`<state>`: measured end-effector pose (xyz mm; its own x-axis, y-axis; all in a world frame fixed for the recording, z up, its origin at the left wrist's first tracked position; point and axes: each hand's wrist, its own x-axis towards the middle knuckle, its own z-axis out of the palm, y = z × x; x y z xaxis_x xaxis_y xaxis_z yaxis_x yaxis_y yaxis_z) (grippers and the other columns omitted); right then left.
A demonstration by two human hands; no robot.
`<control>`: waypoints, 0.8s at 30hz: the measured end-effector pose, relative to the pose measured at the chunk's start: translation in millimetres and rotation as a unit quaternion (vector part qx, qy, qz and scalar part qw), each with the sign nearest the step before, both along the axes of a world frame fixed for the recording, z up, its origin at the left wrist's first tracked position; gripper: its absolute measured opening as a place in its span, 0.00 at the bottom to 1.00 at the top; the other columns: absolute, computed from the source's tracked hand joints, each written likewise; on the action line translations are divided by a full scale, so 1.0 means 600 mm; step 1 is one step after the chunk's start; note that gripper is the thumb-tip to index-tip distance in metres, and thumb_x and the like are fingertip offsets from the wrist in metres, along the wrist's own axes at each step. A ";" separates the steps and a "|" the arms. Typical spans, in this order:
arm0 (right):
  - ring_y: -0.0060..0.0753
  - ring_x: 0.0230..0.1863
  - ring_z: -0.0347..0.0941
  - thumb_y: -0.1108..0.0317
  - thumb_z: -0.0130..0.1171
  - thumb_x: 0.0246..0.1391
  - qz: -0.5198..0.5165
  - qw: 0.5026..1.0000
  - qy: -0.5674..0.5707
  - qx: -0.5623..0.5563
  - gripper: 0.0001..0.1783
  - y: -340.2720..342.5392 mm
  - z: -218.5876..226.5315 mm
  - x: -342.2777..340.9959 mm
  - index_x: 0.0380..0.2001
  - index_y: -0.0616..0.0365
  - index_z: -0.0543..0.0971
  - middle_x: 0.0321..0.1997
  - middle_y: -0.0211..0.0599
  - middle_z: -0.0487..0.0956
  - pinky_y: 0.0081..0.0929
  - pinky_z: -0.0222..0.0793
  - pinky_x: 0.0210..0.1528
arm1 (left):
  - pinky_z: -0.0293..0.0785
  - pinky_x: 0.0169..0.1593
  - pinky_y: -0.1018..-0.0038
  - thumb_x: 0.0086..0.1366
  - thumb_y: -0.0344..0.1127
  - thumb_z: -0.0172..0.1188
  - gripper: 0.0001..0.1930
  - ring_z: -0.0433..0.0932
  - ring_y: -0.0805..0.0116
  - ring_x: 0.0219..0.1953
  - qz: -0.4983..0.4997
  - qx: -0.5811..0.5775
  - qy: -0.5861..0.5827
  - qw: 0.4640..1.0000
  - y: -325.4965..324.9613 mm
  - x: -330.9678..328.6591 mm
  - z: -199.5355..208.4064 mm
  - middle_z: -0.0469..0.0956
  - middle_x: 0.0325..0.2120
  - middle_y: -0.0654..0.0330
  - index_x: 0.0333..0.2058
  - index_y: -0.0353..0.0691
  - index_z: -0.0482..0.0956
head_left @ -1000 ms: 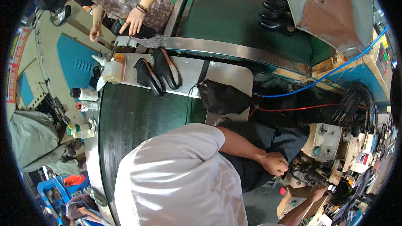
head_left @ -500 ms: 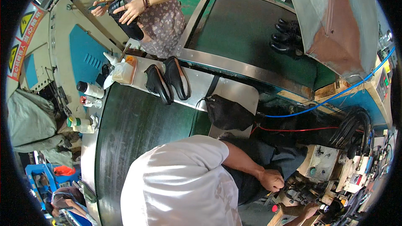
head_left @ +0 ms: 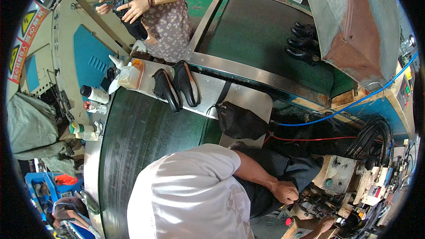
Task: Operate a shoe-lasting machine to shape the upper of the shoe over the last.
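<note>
My left arm, in a white short sleeve, reaches to the right over my dark trousers (head_left: pixel 290 163). At its end my left hand (head_left: pixel 285 192) is closed near my knee. A slim yellowish tip shows just below the fist; what the fingers hold is not clear. Low at the right, my right hand (head_left: pixel 326 224) is partly in view beside a wooden block with a red button (head_left: pixel 288 221) and cluttered machine parts. Its fingers are too small and dark to read. Beyond my left arm a black pouch (head_left: pixel 240 121) lies on a metal ledge.
Two black shoes (head_left: pixel 186 86) sit on the ledge near a tub of yellowish liquid (head_left: pixel 129 76). A green conveyor belt (head_left: pixel 146 128) runs beside me. Across it, a person in a floral apron handles a black shoe (head_left: pixel 121 6). A blue hose (head_left: pixel 310 123) crosses at right.
My left hand has shifted slightly, and the slim tip beneath it now shows. The person across has turned the black shoe in their hands. The whole view has slid slightly.
</note>
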<state>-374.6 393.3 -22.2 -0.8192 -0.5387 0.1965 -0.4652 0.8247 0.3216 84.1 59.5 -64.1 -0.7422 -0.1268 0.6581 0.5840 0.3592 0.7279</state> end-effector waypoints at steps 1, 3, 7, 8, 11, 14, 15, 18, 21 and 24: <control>0.60 0.40 0.81 0.55 0.48 0.71 0.018 1.000 0.022 0.000 0.20 0.001 0.000 0.003 0.42 0.64 0.76 0.44 0.56 0.79 0.52 0.78 0.40 | 0.69 0.35 0.49 0.65 0.36 0.62 0.13 0.75 0.44 0.30 -0.001 -0.001 0.000 1.000 0.000 0.001 0.002 0.71 0.25 0.50 0.25 0.40 0.69; 0.59 0.41 0.81 0.55 0.48 0.71 -0.039 0.997 -0.033 -0.055 0.20 -0.046 -0.038 0.031 0.44 0.65 0.76 0.44 0.56 0.78 0.51 0.78 0.41 | 0.69 0.35 0.49 0.66 0.36 0.62 0.13 0.74 0.43 0.30 0.009 -0.014 -0.021 1.000 -0.007 0.007 -0.003 0.70 0.25 0.51 0.25 0.41 0.69; 0.61 0.42 0.80 0.53 0.48 0.71 0.015 0.785 0.265 0.560 0.22 0.001 -0.003 -0.017 0.48 0.64 0.73 0.43 0.58 0.79 0.51 0.78 0.43 | 0.69 0.35 0.49 0.67 0.36 0.61 0.13 0.74 0.43 0.30 -0.006 -0.003 0.001 1.000 0.004 -0.007 -0.004 0.70 0.25 0.52 0.25 0.42 0.69; 0.61 0.42 0.80 0.53 0.48 0.71 0.006 0.783 0.266 0.562 0.22 0.020 0.010 -0.012 0.48 0.64 0.73 0.43 0.58 0.79 0.51 0.78 0.43 | 0.69 0.35 0.49 0.67 0.36 0.61 0.13 0.74 0.43 0.30 -0.014 -0.003 0.004 1.000 0.009 -0.010 -0.001 0.70 0.25 0.52 0.25 0.42 0.69; 0.62 0.44 0.80 0.50 0.50 0.70 -0.014 0.998 0.065 -0.013 0.26 0.041 0.043 0.001 0.51 0.65 0.73 0.43 0.62 0.80 0.55 0.76 0.46 | 0.69 0.35 0.49 0.67 0.37 0.61 0.14 0.73 0.43 0.29 -0.012 0.013 0.010 1.000 0.008 -0.007 -0.003 0.70 0.25 0.52 0.25 0.43 0.69; 0.63 0.45 0.81 0.48 0.51 0.69 -0.061 0.986 -0.045 -0.151 0.29 -0.086 -0.025 0.065 0.53 0.69 0.72 0.43 0.65 0.81 0.55 0.77 0.45 | 0.68 0.35 0.49 0.68 0.37 0.61 0.14 0.73 0.43 0.29 0.015 -0.009 -0.023 1.000 -0.006 0.003 -0.026 0.70 0.25 0.52 0.25 0.43 0.68; 0.63 0.45 0.82 0.48 0.50 0.70 -0.078 0.986 -0.056 -0.134 0.29 -0.070 -0.010 0.055 0.53 0.70 0.72 0.43 0.65 0.82 0.55 0.77 0.44 | 0.68 0.35 0.49 0.68 0.37 0.61 0.14 0.73 0.43 0.29 0.007 -0.011 -0.009 1.000 -0.002 -0.004 -0.025 0.70 0.25 0.52 0.25 0.43 0.68; 0.64 0.43 0.82 0.49 0.50 0.70 -0.060 0.994 0.008 -0.085 0.29 0.011 0.035 -0.004 0.53 0.70 0.71 0.44 0.65 0.82 0.55 0.78 0.42 | 0.68 0.35 0.50 0.68 0.36 0.61 0.13 0.73 0.43 0.29 -0.008 0.003 0.012 1.000 0.016 -0.024 -0.024 0.70 0.25 0.52 0.25 0.43 0.68; 0.64 0.42 0.82 0.50 0.50 0.70 -0.020 0.997 0.034 -0.064 0.28 0.011 -0.004 -0.015 0.53 0.70 0.71 0.43 0.65 0.82 0.54 0.78 0.41 | 0.68 0.35 0.50 0.67 0.35 0.61 0.13 0.73 0.44 0.29 0.003 -0.001 0.012 1.000 0.005 -0.009 -0.014 0.69 0.25 0.51 0.25 0.42 0.68; 0.62 0.41 0.83 0.51 0.50 0.70 -0.033 0.996 -0.003 -0.080 0.28 0.005 -0.023 -0.015 0.52 0.73 0.71 0.41 0.64 0.82 0.51 0.79 0.40 | 0.68 0.35 0.51 0.66 0.35 0.61 0.13 0.74 0.45 0.29 -0.002 -0.005 0.002 1.000 -0.001 -0.002 -0.008 0.69 0.24 0.51 0.25 0.41 0.68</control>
<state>-383.3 396.4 -36.0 -0.8535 -0.4458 0.2697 -0.4098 0.8941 0.1809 82.9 59.0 -68.8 -0.7395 -0.1183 0.6626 0.5885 0.3641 0.7219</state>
